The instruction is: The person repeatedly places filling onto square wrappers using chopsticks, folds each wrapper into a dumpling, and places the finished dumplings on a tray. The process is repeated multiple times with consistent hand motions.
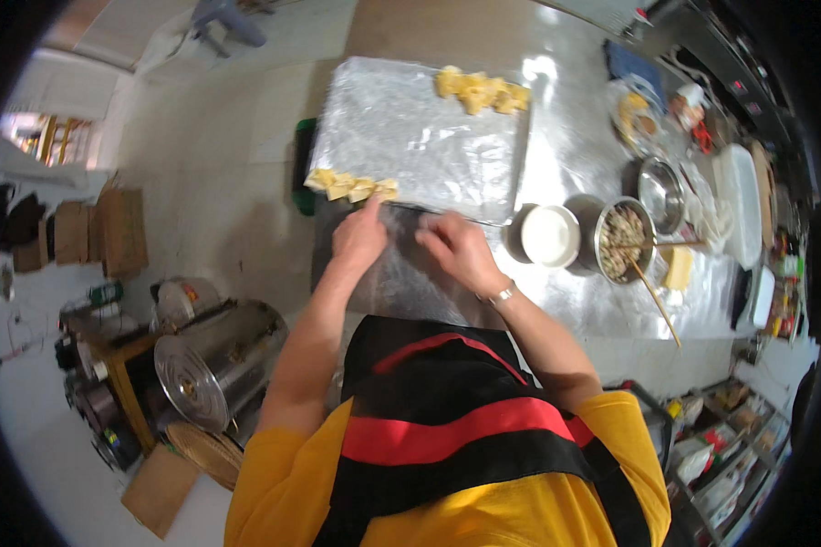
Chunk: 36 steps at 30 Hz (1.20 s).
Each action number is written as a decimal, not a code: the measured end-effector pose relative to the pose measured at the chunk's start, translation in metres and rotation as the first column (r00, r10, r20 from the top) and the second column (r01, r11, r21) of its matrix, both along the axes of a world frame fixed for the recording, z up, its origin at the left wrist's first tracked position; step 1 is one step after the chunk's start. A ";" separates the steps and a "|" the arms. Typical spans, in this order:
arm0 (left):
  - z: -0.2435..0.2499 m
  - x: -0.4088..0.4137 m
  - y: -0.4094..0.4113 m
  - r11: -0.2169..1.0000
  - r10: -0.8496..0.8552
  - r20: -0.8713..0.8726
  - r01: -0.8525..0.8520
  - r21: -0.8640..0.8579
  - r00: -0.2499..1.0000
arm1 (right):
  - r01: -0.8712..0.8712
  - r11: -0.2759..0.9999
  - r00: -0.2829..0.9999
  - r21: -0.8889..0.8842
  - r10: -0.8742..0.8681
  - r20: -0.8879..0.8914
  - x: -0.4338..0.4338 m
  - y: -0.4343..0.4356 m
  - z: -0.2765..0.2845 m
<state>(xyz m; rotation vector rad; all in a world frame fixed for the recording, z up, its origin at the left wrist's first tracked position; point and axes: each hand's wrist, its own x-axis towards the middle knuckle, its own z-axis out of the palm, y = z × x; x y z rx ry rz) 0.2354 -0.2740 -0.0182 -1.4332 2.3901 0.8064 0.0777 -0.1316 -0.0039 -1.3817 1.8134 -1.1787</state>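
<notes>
A metal tray lined with clear plastic film [410, 137] lies on the steel table. Folded yellow dumplings [341, 186] form a row at its near left corner, and a cluster of dumplings [482, 90] sits at its far right corner. My left hand [361, 232] touches the right end of the near row with a fingertip; whether it grips a dumpling is unclear. Over the table by the tray's near edge, my right hand [460, 249] has bent, slightly blurred fingers with nothing visible between them.
Right of the tray are a white bowl [551, 236], a steel pot of chopped filling [616, 239] with wooden chopsticks [657, 306], a steel bowl [661, 195] and a stack of yellow wrappers [677, 267]. A large steel cylinder [222, 362] stands at lower left.
</notes>
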 end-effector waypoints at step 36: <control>0.076 -0.166 0.166 0.836 -0.314 -0.599 0.514 0.194 0.737 | 0.739 0.660 0.631 -0.132 -0.748 -0.207 -0.272 0.275 0.036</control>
